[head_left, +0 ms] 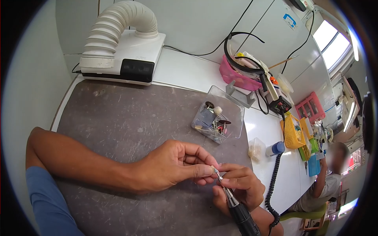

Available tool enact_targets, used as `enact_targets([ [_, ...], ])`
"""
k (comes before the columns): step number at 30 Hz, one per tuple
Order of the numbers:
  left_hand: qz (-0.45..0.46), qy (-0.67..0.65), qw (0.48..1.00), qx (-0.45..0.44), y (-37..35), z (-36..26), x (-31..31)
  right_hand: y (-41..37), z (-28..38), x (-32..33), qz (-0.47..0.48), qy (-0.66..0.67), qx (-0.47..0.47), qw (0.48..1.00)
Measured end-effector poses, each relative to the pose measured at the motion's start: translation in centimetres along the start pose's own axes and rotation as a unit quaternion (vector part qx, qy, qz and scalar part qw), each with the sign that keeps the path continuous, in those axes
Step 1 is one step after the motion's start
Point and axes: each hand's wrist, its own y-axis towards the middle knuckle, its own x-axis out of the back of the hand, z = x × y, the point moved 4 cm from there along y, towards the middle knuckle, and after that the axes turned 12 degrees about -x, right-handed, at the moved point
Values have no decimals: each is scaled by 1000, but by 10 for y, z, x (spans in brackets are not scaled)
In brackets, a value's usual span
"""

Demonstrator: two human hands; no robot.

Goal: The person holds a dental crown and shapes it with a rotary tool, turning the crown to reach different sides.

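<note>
The left hand [169,165] pinches a small pale piece [213,169], the right hand [247,185] a black-and-silver rotary tool [241,215], likely grinding, steadiness needed next.

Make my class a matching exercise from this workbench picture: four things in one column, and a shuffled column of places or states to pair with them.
Column A
1. rotary tool
2. clear box of bits
3. white ribbed hose
4. left hand

Column B
a. on the dark mat
b. pinching a small pale piece
c. held in the right hand
d. arching over the white machine

Right pairs: 1-c, 2-a, 3-d, 4-b
</note>
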Motion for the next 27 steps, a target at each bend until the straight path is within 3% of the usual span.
enact_targets([
  [27,1,9,1000,1,-2,-3,-2,1,2,1,10,2,0,1000],
])
